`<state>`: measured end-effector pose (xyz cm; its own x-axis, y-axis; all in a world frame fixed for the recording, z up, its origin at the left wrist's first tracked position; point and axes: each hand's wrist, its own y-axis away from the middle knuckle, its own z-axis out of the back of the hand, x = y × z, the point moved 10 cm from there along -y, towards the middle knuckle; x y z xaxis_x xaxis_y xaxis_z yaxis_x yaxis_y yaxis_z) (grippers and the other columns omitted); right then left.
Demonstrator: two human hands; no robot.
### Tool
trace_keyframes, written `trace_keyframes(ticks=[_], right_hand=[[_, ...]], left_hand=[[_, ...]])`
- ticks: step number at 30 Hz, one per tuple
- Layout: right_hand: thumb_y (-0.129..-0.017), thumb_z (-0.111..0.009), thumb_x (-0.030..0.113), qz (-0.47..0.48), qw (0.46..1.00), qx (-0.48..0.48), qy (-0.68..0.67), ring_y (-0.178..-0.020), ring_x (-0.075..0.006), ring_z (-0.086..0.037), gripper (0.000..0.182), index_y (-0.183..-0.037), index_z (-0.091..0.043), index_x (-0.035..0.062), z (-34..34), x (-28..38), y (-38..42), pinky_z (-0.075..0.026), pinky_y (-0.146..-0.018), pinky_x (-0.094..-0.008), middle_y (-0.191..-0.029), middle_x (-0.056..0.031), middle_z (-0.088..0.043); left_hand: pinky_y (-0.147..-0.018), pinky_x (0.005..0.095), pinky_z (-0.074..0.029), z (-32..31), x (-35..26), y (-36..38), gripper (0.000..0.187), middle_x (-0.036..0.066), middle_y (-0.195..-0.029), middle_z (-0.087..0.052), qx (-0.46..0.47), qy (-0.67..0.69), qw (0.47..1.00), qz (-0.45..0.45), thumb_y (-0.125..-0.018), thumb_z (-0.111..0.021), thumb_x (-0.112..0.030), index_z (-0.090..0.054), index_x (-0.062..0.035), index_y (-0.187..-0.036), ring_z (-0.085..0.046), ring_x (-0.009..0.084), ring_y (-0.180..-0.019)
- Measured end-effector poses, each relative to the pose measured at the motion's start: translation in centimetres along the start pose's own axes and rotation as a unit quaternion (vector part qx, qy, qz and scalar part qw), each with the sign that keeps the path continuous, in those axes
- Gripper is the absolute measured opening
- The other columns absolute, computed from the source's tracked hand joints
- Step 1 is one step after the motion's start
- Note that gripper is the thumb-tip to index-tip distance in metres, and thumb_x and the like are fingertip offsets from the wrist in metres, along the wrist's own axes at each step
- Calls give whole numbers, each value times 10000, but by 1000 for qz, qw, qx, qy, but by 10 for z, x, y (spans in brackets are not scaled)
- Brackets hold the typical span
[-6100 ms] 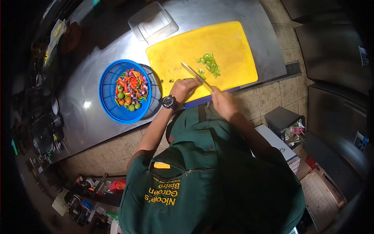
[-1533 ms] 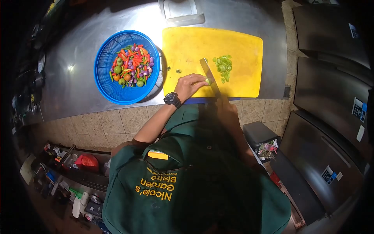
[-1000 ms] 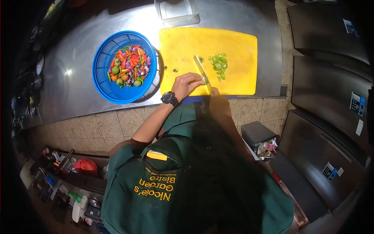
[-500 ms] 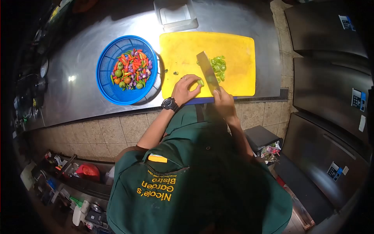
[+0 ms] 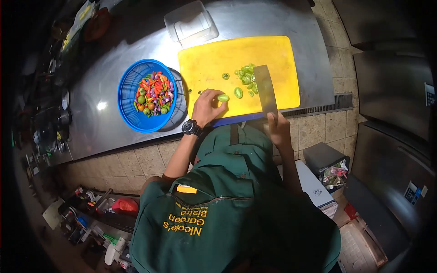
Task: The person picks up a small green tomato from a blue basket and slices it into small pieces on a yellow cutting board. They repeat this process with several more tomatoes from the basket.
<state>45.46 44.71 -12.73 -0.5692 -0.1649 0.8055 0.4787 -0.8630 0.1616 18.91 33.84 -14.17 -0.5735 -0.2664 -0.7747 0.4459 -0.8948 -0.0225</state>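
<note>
My left hand, with a black watch on its wrist, rests at the left front of the yellow cutting board. Its thumb and fingers are curled around a green vegetable piece. My right hand grips the cleaver by its handle at the board's front edge, the blade pointing away from me. Just left of the blade lies a pile of chopped green pieces. Between the pile and my left hand are a cut green piece and a small round end piece.
A blue basket of red chilies, purple shallots and tomatoes stands left of the board on the metal table. Behind the board is a clear plastic container. A dark bin is on the floor at right.
The cleaver has moved right, away from my left hand to the far side of the chopped pile. Cut green pieces now show between them. The whole view has shifted.
</note>
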Motion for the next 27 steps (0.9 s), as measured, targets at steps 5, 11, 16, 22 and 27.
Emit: trace_keyframes(ticks=[5,11,16,22,27], right_hand=[[-1038,-608,246,-49,999,6,-5,-840,-423,-715,274,-1051,-652,-24,4,-16,5,-538,-697,-461,-833,-229,-708],[-1039,-601,251,-47,995,52,-66,-1030,-433,-706,324,-1228,-658,-6,-14,-35,15,-568,-879,-457,-1052,-232,-749],[-1045,-586,246,-60,992,81,-69,-1036,-459,-691,329,-1257,-643,1,-10,-33,19,-563,-880,-483,-1062,-255,-737],[-1048,-573,258,-52,992,110,-33,-1049,-478,-676,346,-1286,-629,14,3,-32,16,-546,-906,-511,-1077,-269,-728],[-1040,-581,268,-52,991,121,-12,-1044,-479,-672,361,-1289,-630,11,16,-33,17,-541,-910,-513,-1080,-262,-730]], left_hand=[[-760,411,-567,12,17,-10,294,167,-955,-723,48,-63,996,43,-849,-803,-293,-772,-41,-997,-706,341,-836],[-765,435,-563,24,2,-29,252,161,-988,-721,26,-115,992,53,-937,-740,-301,-774,-69,-1027,-702,336,-863],[-862,471,-563,-6,-45,-26,237,167,-1107,-707,33,-81,994,-70,-916,-750,-234,-743,-87,-1102,-674,373,-1013],[-864,450,-568,-48,-56,-32,248,162,-1016,-729,60,-82,989,-103,-938,-729,-244,-734,-89,-1132,-682,378,-981],[-686,426,-538,-45,-37,-22,288,177,-779,-696,79,3,994,73,-958,-735,-299,-679,-52,-1094,-676,365,-720]])
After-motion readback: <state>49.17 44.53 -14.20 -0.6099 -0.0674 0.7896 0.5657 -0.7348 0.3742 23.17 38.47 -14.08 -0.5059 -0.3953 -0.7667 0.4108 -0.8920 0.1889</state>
